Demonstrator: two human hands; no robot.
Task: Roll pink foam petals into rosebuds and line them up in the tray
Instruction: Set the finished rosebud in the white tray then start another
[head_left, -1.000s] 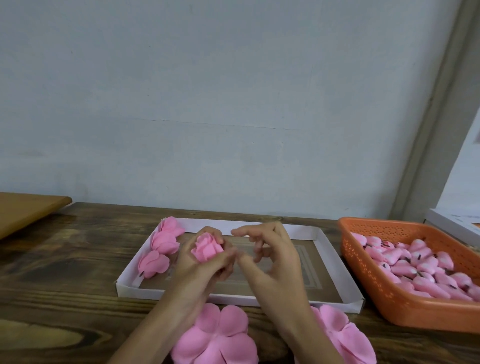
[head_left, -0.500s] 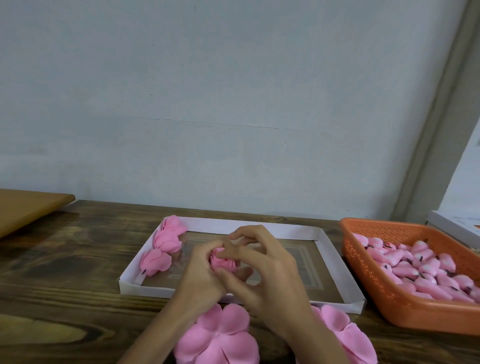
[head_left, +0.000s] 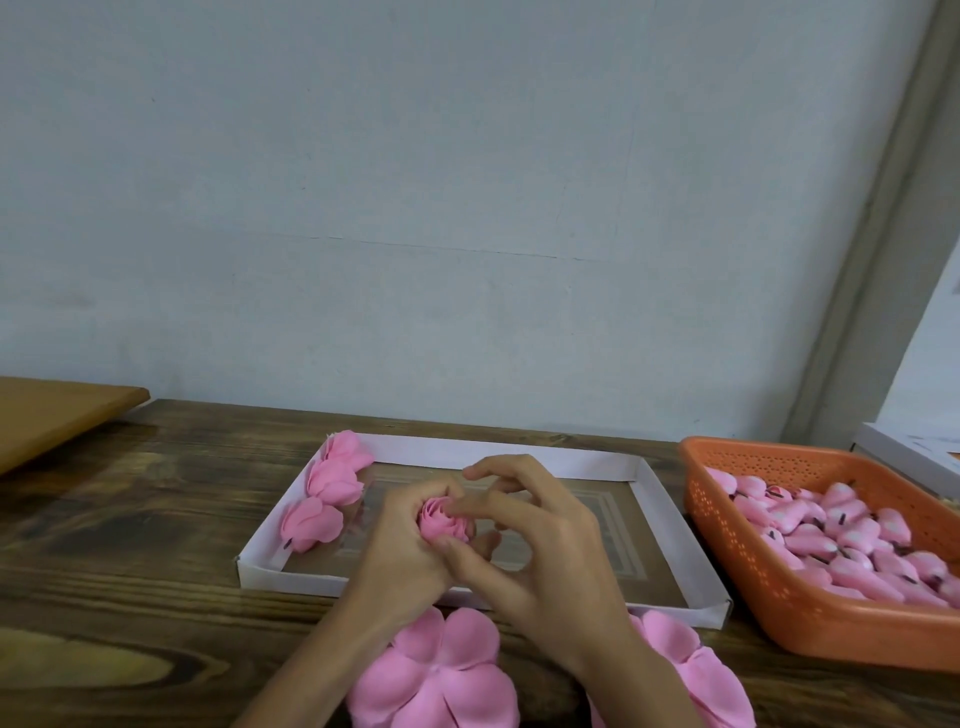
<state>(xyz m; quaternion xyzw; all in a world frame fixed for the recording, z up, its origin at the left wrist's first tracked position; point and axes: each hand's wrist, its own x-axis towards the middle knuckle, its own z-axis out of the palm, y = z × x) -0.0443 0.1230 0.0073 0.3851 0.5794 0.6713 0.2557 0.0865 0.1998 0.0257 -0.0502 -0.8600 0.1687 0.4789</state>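
Surface: dark wooden table (head_left: 130, 545) against a pale wall.
Grip: we see left hand (head_left: 400, 551) and right hand (head_left: 535, 551) both closed around one rosebud (head_left: 444, 521), above the tray (head_left: 670, 525).
Tray: three finished buds (head_left: 332, 483) at left edge.
Near: flat petals (head_left: 441, 670); orange basket (head_left: 769, 603) right.

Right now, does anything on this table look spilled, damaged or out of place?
Nothing stands out. Three rosebuds line the white tray's left wall, both hands shape another bud, and the orange basket holds its pieces.
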